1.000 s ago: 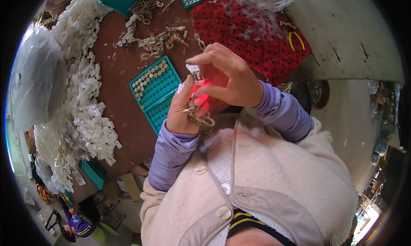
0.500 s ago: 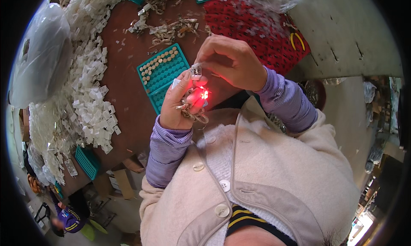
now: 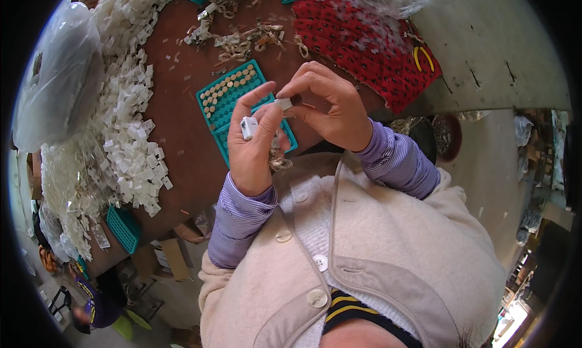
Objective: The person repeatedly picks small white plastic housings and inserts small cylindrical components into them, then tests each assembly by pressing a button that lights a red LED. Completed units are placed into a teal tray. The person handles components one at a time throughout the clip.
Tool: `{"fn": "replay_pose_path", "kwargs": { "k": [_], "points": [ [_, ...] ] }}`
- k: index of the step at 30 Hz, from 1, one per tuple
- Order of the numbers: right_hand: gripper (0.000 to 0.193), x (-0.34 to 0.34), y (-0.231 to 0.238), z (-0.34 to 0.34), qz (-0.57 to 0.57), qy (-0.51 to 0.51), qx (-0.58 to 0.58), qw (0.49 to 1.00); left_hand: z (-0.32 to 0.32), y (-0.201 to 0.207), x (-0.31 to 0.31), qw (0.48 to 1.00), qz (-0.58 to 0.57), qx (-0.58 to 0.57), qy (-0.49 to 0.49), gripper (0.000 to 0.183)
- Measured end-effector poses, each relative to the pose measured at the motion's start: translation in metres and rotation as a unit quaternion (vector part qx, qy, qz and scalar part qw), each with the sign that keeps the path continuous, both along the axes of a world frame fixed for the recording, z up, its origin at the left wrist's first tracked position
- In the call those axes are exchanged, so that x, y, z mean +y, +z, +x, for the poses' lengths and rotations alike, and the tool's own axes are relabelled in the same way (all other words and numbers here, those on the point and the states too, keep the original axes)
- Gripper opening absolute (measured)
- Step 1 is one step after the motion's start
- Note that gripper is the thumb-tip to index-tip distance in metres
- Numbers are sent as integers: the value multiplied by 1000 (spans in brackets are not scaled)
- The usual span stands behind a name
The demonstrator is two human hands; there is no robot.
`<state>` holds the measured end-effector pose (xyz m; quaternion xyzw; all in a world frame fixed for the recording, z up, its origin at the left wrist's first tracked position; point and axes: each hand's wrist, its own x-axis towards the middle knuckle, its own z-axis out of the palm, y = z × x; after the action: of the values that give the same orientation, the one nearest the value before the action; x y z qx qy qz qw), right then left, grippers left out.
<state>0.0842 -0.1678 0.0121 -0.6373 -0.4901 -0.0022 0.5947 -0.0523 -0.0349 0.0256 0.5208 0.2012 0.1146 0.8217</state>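
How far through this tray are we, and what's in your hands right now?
Done: only the far corner of the teal tray holds small round tan pieces; most cells look empty. In hand: the left hand holds a small white plastic piece, the right hand pinches another small part beside it. Left: the big heap of white pieces.

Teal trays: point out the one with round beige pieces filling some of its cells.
It is the teal tray on the brown table just beyond the left hand; beige pieces fill rows along its upper-left side. The other teal trays show none.
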Motion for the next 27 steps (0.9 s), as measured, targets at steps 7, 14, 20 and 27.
{"fn": "replay_pose_path", "kwargs": {
  "k": [7,14,20,27],
  "points": [
    [31,4,-7,-15,56,13,173,983,-1,1,6,995,-97,10,-27,26],
    [32,-4,-4,-14,13,-43,13,999,-1,-2,-1,985,-172,-8,-5,14],
    [22,0,-3,-23,44,-120,-20,992,-2,0,-25,990,120,-25,74,16],
    [22,-6,-12,-12,69,-98,-31,992,8,-7,-3,993,-95,32,-64,27]
  ]
}}
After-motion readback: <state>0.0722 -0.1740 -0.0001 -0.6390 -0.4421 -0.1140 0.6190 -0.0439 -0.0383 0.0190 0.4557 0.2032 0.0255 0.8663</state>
